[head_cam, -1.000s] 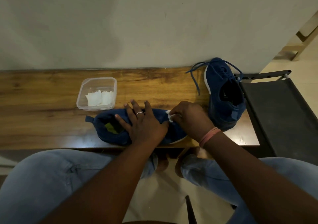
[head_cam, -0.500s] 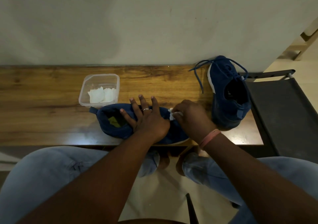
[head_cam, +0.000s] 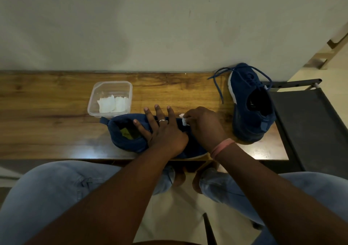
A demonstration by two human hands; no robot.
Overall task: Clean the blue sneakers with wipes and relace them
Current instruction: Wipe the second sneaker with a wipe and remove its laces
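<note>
A blue sneaker (head_cam: pixel 124 131) lies across the near edge of the wooden bench (head_cam: pixel 47 112), heel to the left. My left hand (head_cam: pixel 162 129) presses flat on its upper, fingers spread and straight. My right hand (head_cam: pixel 203 128) pinches a small white wipe (head_cam: pixel 183 120) against the toe part of this shoe. The second blue sneaker (head_cam: pixel 248 109) stands at the bench's right end, heel toward me, its blue lace (head_cam: pixel 218 86) trailing loose on the wood.
A clear plastic tub (head_cam: pixel 98 94) holding white wipes (head_cam: pixel 113 104) sits just behind the near shoe's heel. A black chair (head_cam: pixel 310 128) stands right of the bench. The wall runs along the bench's far edge. My knees in jeans are below.
My view has shifted a little. My left hand has slid slightly toward the far side of the shoe, and my right hand keeps the wipe on the toe part.
</note>
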